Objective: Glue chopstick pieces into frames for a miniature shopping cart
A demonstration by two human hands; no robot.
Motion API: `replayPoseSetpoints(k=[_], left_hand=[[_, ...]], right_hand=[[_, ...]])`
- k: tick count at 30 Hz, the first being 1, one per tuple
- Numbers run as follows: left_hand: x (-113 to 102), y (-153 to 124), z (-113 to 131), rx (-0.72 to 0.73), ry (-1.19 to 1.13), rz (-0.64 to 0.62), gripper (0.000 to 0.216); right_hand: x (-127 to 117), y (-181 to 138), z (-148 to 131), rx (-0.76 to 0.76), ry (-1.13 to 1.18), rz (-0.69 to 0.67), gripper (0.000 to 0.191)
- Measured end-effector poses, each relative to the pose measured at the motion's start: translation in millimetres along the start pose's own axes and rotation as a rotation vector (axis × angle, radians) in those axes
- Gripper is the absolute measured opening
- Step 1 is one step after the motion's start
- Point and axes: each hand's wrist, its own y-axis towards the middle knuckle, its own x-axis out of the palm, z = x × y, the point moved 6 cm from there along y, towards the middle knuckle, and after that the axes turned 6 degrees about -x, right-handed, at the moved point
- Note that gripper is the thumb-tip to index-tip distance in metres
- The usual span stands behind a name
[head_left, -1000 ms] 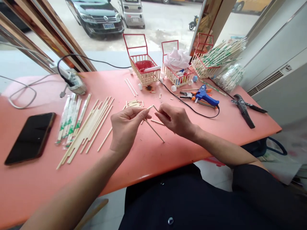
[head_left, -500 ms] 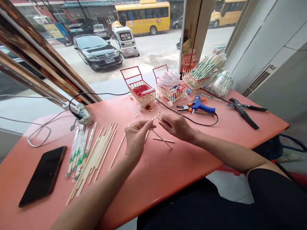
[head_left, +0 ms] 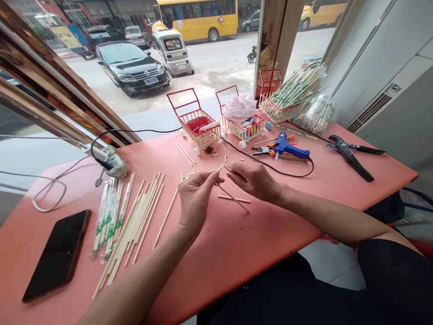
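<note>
My left hand (head_left: 196, 194) is closed, thumb against fingers, in a pinch on a thin wooden stick (head_left: 221, 168) with a pale tip showing. My right hand (head_left: 255, 180) is curled around a second short stick piece, its end meeting the left one at an angle. Whether the two are joined or only touching I cannot tell. Below my hands a longer stick (head_left: 233, 198) slants toward me; its upper end is hidden behind my left fingers. Across it lies another stick (head_left: 241, 200) on the pink table (head_left: 216, 253).
To the left are loose chopsticks (head_left: 144, 216), wrapped chopsticks (head_left: 110, 216) and a phone (head_left: 57, 255). Small stick carts (head_left: 203, 137) stand along the window. A blue glue gun (head_left: 291, 149), pliers (head_left: 262, 150) and black scissors (head_left: 352, 158) lie right. A power strip (head_left: 115, 162) sits left.
The camera view has shifted slightly. Both hands keep their grip on the stick pieces, whose ends stay together at nearly the same place.
</note>
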Motion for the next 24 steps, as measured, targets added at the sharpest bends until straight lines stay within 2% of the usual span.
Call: replayPoseSetpoints(k=[15, 24], left_hand=[[0.3, -0.6, 1.5, -0.023, -0.053, 0.004, 0.019], [0.9, -0.1, -2.0, -0.008, -0.102, 0.005, 0.019]], right_hand=[[2.9, -2.5, -1.7, -0.009, -0.027, -0.021, 0.029], [2.8, -5.0, -1.2, 0.0, -0.077, -0.018, 0.034]])
